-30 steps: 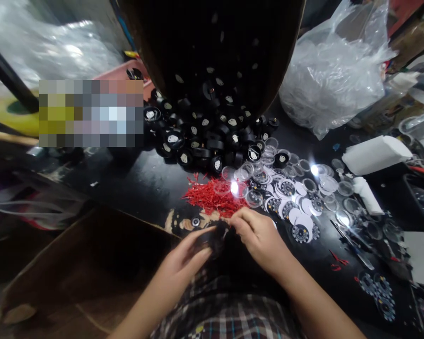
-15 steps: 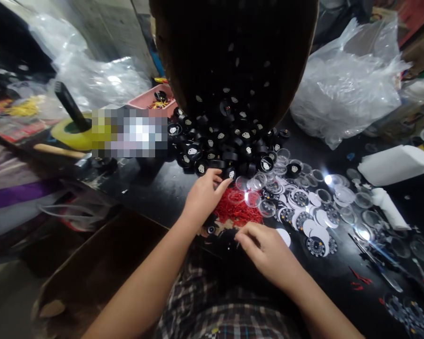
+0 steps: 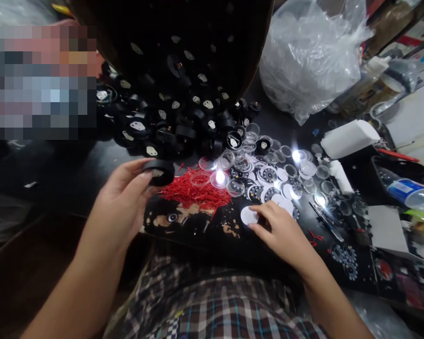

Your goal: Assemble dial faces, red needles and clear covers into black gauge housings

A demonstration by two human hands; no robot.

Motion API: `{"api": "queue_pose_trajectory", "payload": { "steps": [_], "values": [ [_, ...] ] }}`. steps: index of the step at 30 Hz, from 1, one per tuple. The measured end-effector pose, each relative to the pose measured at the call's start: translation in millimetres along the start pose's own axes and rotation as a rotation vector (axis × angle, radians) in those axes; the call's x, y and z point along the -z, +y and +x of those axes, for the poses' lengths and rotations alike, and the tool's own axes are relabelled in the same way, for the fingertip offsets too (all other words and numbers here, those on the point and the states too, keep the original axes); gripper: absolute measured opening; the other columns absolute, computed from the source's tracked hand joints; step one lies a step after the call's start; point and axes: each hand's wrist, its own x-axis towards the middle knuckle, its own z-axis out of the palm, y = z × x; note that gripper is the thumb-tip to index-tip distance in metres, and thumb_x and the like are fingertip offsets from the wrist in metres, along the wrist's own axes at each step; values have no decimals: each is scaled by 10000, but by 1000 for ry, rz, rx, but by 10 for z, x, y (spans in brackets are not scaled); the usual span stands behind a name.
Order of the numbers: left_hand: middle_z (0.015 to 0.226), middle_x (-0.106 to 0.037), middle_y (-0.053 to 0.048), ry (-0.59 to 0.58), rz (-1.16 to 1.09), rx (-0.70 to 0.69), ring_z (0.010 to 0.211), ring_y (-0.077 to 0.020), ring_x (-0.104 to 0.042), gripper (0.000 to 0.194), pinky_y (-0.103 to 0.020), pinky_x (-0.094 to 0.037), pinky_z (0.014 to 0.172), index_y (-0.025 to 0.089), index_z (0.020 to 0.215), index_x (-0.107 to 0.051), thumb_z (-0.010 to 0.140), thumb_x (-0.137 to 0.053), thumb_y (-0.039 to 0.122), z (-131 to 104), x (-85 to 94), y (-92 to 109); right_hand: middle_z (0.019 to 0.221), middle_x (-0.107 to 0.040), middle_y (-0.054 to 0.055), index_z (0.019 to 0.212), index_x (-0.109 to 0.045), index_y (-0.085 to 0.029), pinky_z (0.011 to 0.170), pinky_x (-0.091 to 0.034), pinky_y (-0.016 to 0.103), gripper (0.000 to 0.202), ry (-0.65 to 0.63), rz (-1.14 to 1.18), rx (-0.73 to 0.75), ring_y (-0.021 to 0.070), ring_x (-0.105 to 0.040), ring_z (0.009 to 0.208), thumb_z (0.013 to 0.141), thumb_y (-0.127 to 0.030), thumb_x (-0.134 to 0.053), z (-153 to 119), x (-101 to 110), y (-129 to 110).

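Note:
My left hand (image 3: 129, 195) grips a round black casing (image 3: 159, 173) between thumb and fingers, just left of a heap of thin red pieces (image 3: 201, 188). To the right, my right hand (image 3: 272, 223) pinches the edge of a white disc (image 3: 249, 215) close to the table surface. Beyond the hands lies a pile of similar black casings (image 3: 183, 129) with pale tags. Clear round covers (image 3: 226, 160) and printed dial discs (image 3: 268, 174) spread to the right of the red heap.
A large dark container (image 3: 169, 23) opens toward the pile. A clear plastic bag (image 3: 311, 56) stands at the back right. White rolls (image 3: 349, 139), tweezers (image 3: 325, 221) and a bottle (image 3: 410, 192) lie on the right. The upper left is pixelated.
The view has shifted right. My left hand has taken a black casing and come away from the pile. My right hand has moved to the white disc and pinched it.

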Motion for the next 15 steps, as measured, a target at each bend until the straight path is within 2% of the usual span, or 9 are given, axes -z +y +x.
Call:
{"api": "queue_pose_trajectory", "payload": {
  "steps": [2,4,6,9,13,15],
  "values": [
    [1016,-702,-33,-81,-191,210,870,-204,-693,174,-333,-578,758,254,1070,-596,899,-584,283,-260,-56,-16,1166,-598,117,1259,-585,-189,942,-444,475,414,4,-93,-28,302,-564,1099,858,-222,-685,2,-20,76],
    [1043,-730,-77,-157,-323,453,833,-203,-724,158,-290,-590,692,258,1090,-558,936,-524,261,-509,-151,-43,1186,-575,123,1229,-591,-182,967,-440,492,397,10,-105,-34,314,-541,1141,845,-204,-689,45,-57,112],
    [1086,-732,-122,-203,-374,626,834,-195,-735,170,-270,-597,697,246,1119,-539,958,-485,239,-708,-239,-69,1159,-581,110,1164,-597,-179,963,-452,471,335,24,-48,-23,291,-549,1124,839,-187,-679,102,-86,136],
    [1118,-722,-159,-236,-439,746,845,-205,-738,201,-299,-608,750,222,1159,-530,970,-483,273,-884,-317,-97,1091,-618,85,1089,-590,-181,904,-487,422,264,78,91,-45,241,-593,1023,831,-155,-639,164,-93,183],
    [1117,-723,-145,-256,-468,802,898,-224,-732,205,-319,-610,781,214,1127,-574,972,-489,319,-945,-411,-116,894,-683,30,1044,-635,-199,737,-519,343,187,195,319,-153,177,-635,775,864,-186,-587,168,-84,182],
    [1172,-706,-138,-253,-516,833,1005,-261,-711,243,-364,-604,843,198,1100,-616,978,-471,351,-937,-488,-119,898,-703,30,1037,-659,-207,737,-519,333,168,283,364,-91,173,-647,779,888,-202,-582,145,-105,106]
  ]
}}
